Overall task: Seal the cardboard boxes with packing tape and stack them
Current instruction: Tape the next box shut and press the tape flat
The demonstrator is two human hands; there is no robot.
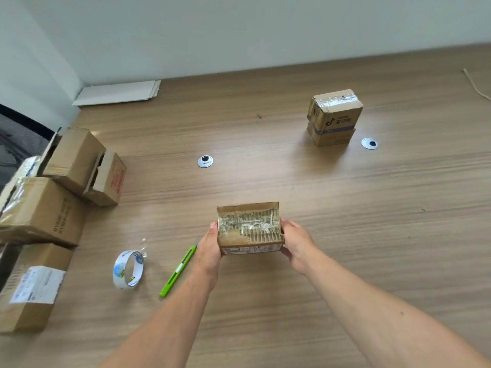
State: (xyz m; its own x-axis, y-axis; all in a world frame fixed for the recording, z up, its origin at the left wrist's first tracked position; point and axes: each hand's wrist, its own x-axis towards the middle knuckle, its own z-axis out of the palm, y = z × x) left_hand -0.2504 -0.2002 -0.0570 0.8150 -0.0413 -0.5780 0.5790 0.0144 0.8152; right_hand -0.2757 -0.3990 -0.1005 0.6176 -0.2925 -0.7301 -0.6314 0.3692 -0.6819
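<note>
Tape, shiny and wrinkled, crossed the top of the small box (249, 227). The left hand (210, 251) gripped its left end, and the right hand (296, 245) gripped its right end. Just left of the small box lay a green cutter (178, 270), and further left a tape roll (128, 269). Far behind the small box, to the right, stood two stacked boxes (333, 118).
</note>
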